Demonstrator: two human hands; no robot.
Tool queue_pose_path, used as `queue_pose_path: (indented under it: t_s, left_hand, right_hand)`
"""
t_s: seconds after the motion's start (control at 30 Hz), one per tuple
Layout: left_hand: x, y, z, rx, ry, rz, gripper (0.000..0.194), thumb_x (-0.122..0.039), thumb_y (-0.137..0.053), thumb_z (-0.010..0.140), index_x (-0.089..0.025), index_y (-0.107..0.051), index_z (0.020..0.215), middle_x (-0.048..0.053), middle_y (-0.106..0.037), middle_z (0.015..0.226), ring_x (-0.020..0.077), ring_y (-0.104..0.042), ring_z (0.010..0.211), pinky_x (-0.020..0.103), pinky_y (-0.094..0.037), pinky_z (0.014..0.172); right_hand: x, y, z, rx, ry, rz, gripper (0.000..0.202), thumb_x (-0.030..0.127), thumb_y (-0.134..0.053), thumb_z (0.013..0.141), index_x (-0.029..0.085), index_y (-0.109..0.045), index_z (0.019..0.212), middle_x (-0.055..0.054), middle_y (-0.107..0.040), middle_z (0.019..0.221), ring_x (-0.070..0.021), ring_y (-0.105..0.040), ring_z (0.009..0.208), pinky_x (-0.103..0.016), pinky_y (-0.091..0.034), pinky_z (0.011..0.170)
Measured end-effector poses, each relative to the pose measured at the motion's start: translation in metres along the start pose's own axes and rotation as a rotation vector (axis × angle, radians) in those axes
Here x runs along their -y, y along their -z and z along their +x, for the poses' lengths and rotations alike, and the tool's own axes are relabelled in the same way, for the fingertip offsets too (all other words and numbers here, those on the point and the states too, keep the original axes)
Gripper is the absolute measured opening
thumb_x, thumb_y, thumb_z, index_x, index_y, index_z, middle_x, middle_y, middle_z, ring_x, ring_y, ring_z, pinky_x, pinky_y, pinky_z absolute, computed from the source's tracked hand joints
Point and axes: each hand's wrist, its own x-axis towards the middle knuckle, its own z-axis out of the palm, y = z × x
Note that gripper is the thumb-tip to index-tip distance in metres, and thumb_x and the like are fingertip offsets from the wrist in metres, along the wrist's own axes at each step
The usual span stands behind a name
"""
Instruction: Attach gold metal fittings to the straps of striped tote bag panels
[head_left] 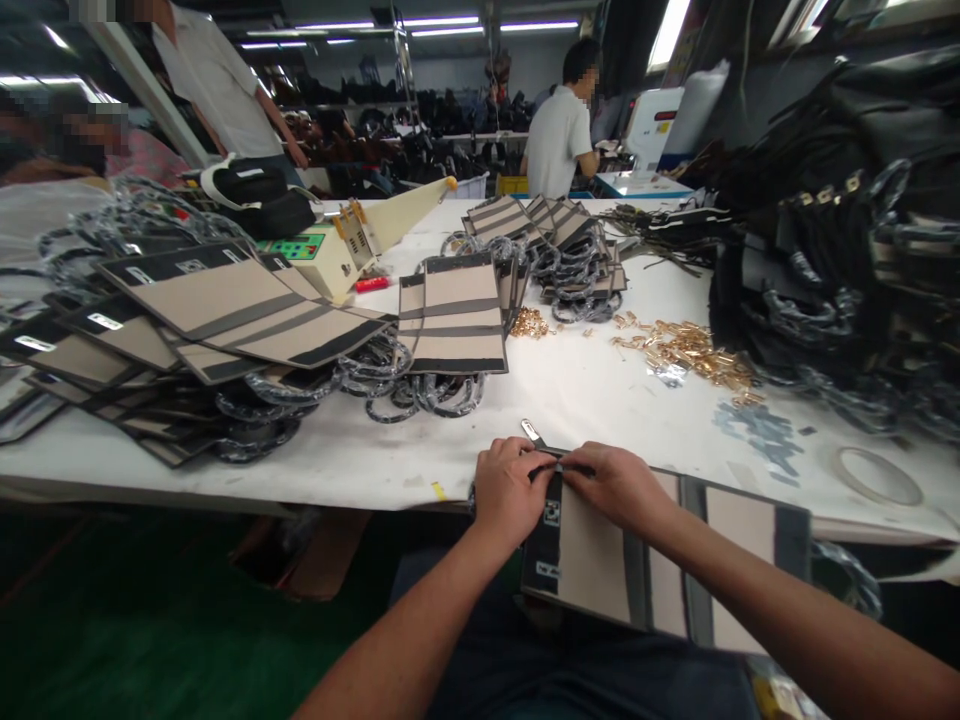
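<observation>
A flat beige bag panel (592,560) with dark bands lies over the table's front edge and my lap, its black end at the left. At that end's far corner, my left hand (510,485) pinches the edge. My right hand (619,485) lies across the panel, thumb and fingers closed at the same spot, so the fingertips nearly meet. Whatever small part sits between them is hidden. Just beyond my left fingers a metal-plated tab (532,432) sticks out. Two small metal fittings show on the black strip, one being a silvery plate (548,570).
Stacked bag panels (225,300) with plastic-wrapped handles fill the left; another stack (457,315) stands mid-table. Gold hardware (690,355), grey strips (761,440) and a tape roll (876,475) lie right. Black bags (810,270) are piled there. A cream machine (330,255) stands behind. People work farther back.
</observation>
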Motion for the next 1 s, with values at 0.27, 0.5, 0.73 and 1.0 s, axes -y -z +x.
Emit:
queue_pose_path:
  t_s: [0.27, 0.5, 0.73, 1.0]
  left_hand:
    - [0.001, 0.003, 0.002, 0.013, -0.007, -0.01, 0.012, -0.031, -0.079, 0.093, -0.036, -0.083, 0.102, 0.001, -0.073, 0.107, 0.0246, -0.061, 0.109, 0.043, -0.046, 0.091]
    - [0.001, 0.002, 0.004, 0.018, 0.007, 0.013, 0.01, -0.03, -0.079, 0.093, -0.036, -0.083, 0.1, 0.002, -0.073, 0.108, 0.0251, -0.061, 0.108, 0.042, -0.045, 0.09]
    - [-0.003, 0.011, 0.01, 0.131, 0.082, -0.049, 0.011, -0.03, -0.08, 0.091, -0.029, -0.079, 0.101, 0.003, -0.074, 0.11, 0.0273, -0.06, 0.114, 0.042, -0.044, 0.099]
    - [0.014, 0.026, 0.048, 0.435, 0.192, -0.167, 0.042, -0.025, -0.075, 0.083, -0.017, -0.07, 0.124, 0.002, -0.078, 0.089, 0.0211, -0.07, 0.084, 0.029, -0.049, 0.073]
  right_hand:
    - [0.009, 0.001, -0.001, 0.013, 0.0, -0.06, 0.026, 0.027, -0.06, 0.1, 0.032, -0.082, 0.112, -0.003, -0.078, 0.103, -0.0237, -0.073, 0.098, -0.031, -0.049, 0.082]
    - [0.007, 0.002, -0.003, 0.0, -0.007, -0.018, 0.026, 0.026, -0.064, 0.096, 0.028, -0.077, 0.118, -0.004, -0.074, 0.108, -0.0229, -0.071, 0.099, -0.031, -0.049, 0.086]
    - [0.003, -0.001, 0.001, -0.019, -0.025, -0.003, 0.019, 0.026, -0.064, 0.096, 0.03, -0.082, 0.1, -0.002, -0.075, 0.102, -0.0228, -0.072, 0.095, -0.032, -0.048, 0.081]
    - [0.0, -0.003, 0.002, -0.027, -0.028, 0.034, 0.018, 0.025, -0.065, 0.096, 0.03, -0.082, 0.1, -0.002, -0.077, 0.103, -0.0231, -0.073, 0.095, -0.033, -0.05, 0.082]
